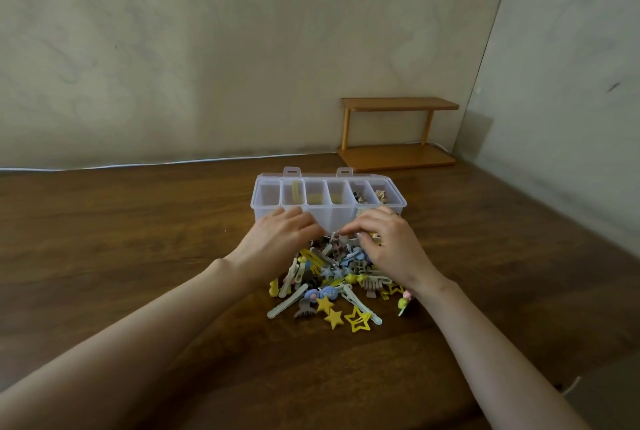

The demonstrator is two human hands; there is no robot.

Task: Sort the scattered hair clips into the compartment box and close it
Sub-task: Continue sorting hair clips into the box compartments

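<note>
Left hand (284, 237) curled, right hand (384, 244) pinching clips (330, 294)

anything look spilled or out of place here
The hair clips lie in a tangled heap on the table, in front of the open compartment box rather than in it. Only a few compartments hold anything; the leftmost looks empty. Nothing looks broken.

Left forearm (156, 325), right forearm (485, 343) bare; thin ring (394, 213) on right hand (391, 249).
</note>
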